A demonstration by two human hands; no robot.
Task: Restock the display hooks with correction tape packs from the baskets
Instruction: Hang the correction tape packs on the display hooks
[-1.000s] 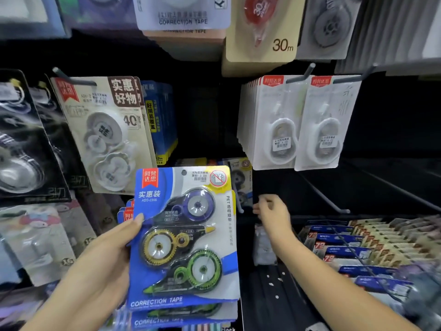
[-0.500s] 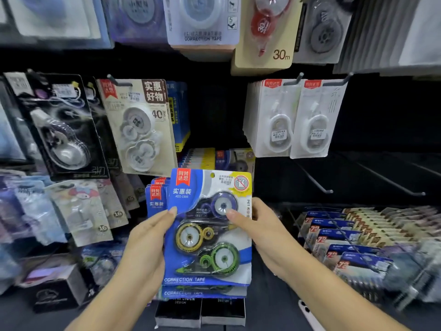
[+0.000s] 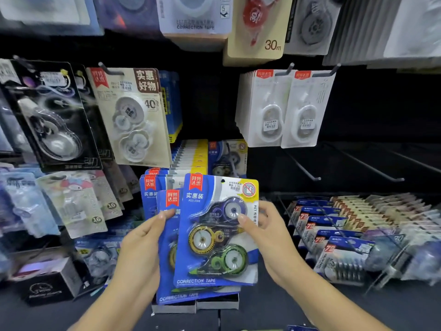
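While our right hand (image 3: 267,237) pinches the front correction tape pack (image 3: 216,231) by its right edge, thumb across the blister, our left hand (image 3: 143,247) grips the remaining stack of packs (image 3: 167,235) just behind and to its nine o'clock. The front pack sits fanned off the stack, near the middle of our view, with its small hang hole (image 3: 223,180) at twelve o'clock on the card.

We judge the main risk to be in threading that hole. The bare hooks (image 3: 307,172) lie toward two o'clock, thin and dark against a dark panel, so we could miss the tip and crease or tear the card. A one-edge pinch lets the pack swing; if it twists, it may slip and drop toward the wire basket (image 3: 334,237) at three o'clock. Our left grip holds several slick cards at once, and reaching across could let them slide apart and spill.
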